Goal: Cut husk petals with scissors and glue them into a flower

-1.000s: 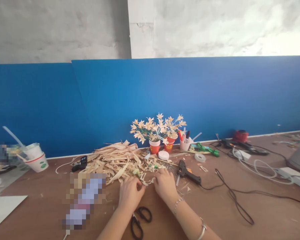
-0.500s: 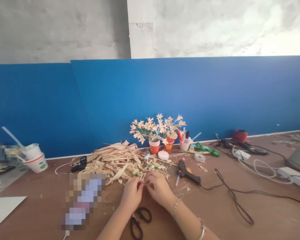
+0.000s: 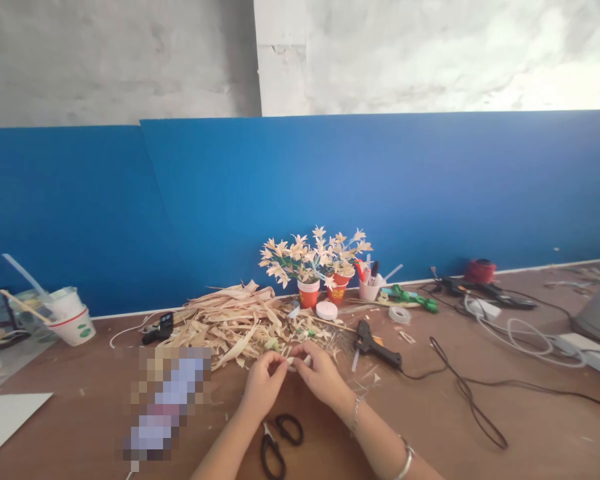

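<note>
My left hand (image 3: 266,379) and my right hand (image 3: 320,373) meet in front of a heap of dried husks (image 3: 230,317). Between their pinched fingertips is a small pale husk piece (image 3: 292,364), partly hidden by the fingers. Both hands are closed on it. Black-handled scissors (image 3: 274,453) lie on the table just below my wrists, blades toward the left forearm. To the right of my right hand rests a black glue gun (image 3: 375,345) with its cord. Behind the hands stand husk flowers (image 3: 300,250) in a red-and-white paper cup (image 3: 309,293) and a second red cup (image 3: 338,287).
A roll of clear tape (image 3: 399,315) and a round white lid (image 3: 327,311) lie near the cups. Black cable (image 3: 473,400) loops across the right side. A white cup (image 3: 74,325) stands far left, above white paper (image 3: 7,423). Blue panel (image 3: 330,180) borders the back.
The fingers of my right hand have lifted and opened slightly, so more of the pale husk piece shows between the hands. The things on the table stay put.
</note>
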`<state>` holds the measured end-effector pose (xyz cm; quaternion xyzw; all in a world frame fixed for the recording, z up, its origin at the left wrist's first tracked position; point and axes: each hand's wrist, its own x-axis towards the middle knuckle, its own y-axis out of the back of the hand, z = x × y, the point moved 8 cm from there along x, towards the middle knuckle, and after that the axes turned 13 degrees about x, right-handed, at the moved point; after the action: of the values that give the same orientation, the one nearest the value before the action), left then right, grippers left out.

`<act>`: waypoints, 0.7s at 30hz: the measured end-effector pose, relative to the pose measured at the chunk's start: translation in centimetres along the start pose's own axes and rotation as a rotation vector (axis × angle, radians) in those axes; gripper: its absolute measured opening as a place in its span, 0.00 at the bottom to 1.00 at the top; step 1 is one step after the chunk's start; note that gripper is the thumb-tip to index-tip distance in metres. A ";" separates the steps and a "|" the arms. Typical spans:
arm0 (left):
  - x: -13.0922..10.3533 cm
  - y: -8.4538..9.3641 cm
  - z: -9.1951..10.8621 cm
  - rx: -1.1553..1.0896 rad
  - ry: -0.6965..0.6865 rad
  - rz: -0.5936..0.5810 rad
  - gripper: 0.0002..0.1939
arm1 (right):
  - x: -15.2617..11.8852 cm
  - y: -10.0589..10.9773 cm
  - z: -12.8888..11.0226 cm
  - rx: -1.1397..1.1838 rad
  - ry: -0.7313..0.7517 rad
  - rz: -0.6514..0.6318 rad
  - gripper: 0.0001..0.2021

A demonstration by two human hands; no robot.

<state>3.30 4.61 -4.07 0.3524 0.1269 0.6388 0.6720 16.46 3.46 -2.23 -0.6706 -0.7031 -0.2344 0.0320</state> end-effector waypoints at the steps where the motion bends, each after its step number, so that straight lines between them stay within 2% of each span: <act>1: 0.0 0.0 -0.1 -0.029 0.015 -0.004 0.10 | 0.0 0.0 -0.1 0.011 0.020 -0.001 0.14; 4: 0.1 -0.3 -0.4 -0.111 0.051 -0.017 0.11 | -0.2 0.0 -1.0 -0.004 0.141 -0.019 0.21; 8: 0.2 -0.6 -0.6 -0.195 0.054 -0.039 0.12 | -0.4 -0.1 -2.2 -0.079 0.236 -0.040 0.11; 11: 0.0 -0.6 -0.5 -0.205 0.041 -0.047 0.10 | -0.2 0.2 -2.1 -0.077 0.186 -0.007 0.07; 16: -0.3 0.5 0.8 0.031 -0.075 0.042 0.08 | 0.0 0.1 -0.9 -0.025 0.042 -0.003 0.07; 21: -0.6 1.1 2.3 0.279 -0.166 0.089 0.08 | -0.1 -0.2 -0.6 -0.058 0.044 -0.035 0.09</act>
<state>3.78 3.21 -1.87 0.4991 0.1430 0.6127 0.5958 16.07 3.12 -1.78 -0.6536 -0.7067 -0.2698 0.0239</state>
